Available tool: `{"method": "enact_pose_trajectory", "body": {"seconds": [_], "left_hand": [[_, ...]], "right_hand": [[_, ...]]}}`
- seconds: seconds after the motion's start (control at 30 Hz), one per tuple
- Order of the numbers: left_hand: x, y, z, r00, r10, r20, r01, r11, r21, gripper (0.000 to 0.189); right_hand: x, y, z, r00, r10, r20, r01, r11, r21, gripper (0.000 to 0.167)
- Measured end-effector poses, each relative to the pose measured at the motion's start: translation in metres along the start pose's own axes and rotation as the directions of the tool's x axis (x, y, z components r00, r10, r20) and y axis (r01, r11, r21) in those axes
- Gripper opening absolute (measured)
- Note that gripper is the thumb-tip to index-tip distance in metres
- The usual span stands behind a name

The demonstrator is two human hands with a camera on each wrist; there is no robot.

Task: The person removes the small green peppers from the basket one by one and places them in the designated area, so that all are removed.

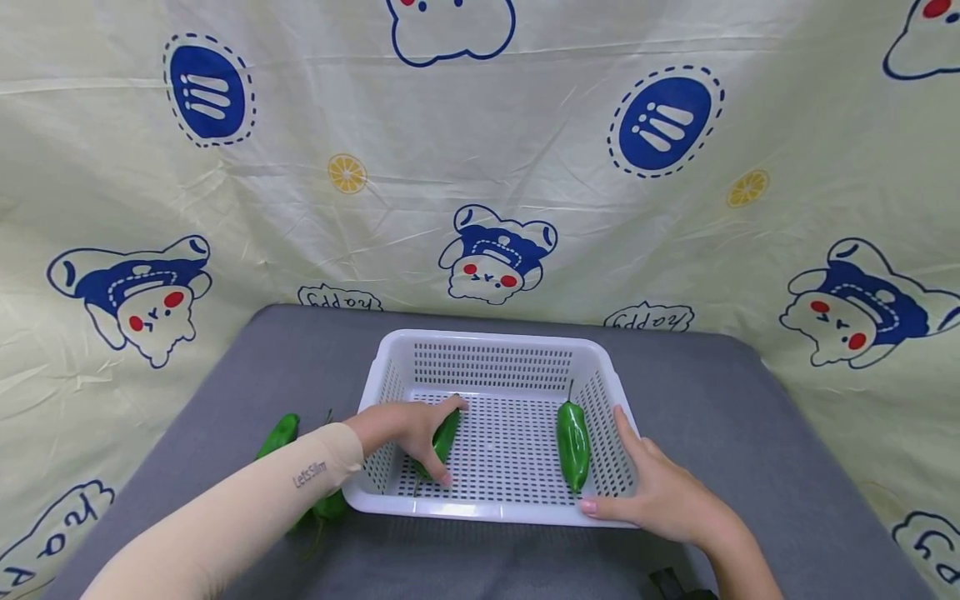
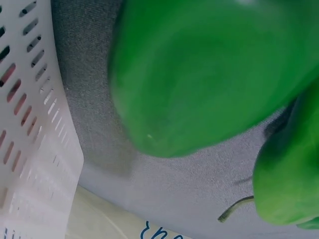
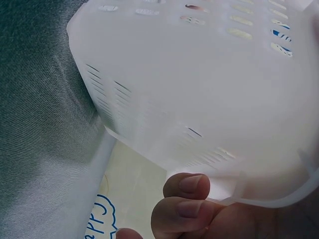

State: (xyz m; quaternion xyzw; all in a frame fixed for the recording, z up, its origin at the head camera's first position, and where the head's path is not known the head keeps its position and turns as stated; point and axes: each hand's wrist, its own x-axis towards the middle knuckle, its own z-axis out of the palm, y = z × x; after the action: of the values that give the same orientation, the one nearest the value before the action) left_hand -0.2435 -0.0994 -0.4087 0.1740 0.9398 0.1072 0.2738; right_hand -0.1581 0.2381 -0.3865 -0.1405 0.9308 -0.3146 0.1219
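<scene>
As a green chili (image 1: 446, 437)'s clasped by the left hand (image 1: 417, 427), the perforated basket (image 1: 491, 337) around that grip is gripped by the right hand (image 1: 660, 490).

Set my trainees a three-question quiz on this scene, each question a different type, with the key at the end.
1. Multiple choice: what does the right hand hold?
A) the hanging cloth
B) the white basket
C) nothing

2. True or false: the left hand reaches inside the basket, over a green pepper.

3. Fill in the blank: other peppers lie on the grey table to the ____ of the basket, partly hidden by a forearm in the head view.

Key: 1. B, by its right end. 2. True. 3. left.
</scene>
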Motion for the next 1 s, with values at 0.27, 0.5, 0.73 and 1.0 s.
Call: {"method": "enact_pose_trajectory", "body": {"seconds": [0.27,0.5,0.73,1.0], "left_hand": [[-0.004,-0.004,-0.003,0.994,0.109,-0.020,-0.111,0.990,-0.092,0.113],[-0.011,-0.003,-0.012,0.984,0.175,-0.025,-0.177,0.972,-0.153,0.110],[-0.017,-0.002,-0.024,0.973,0.220,-0.065,-0.229,0.949,-0.216,0.110],[-0.027,-0.002,-0.035,0.951,0.287,-0.112,-0.307,0.912,-0.273,0.111]], "right_hand": [[0.000,-0.001,0.001,1.000,0.005,0.004,-0.005,1.000,0.003,0.132],[0.000,-0.002,0.000,1.000,0.021,0.005,-0.021,1.000,-0.003,0.132],[-0.001,-0.002,0.000,0.999,0.032,0.005,-0.032,0.999,-0.012,0.132],[-0.001,-0.001,0.000,1.000,0.029,0.000,-0.029,0.999,-0.019,0.132]]}}
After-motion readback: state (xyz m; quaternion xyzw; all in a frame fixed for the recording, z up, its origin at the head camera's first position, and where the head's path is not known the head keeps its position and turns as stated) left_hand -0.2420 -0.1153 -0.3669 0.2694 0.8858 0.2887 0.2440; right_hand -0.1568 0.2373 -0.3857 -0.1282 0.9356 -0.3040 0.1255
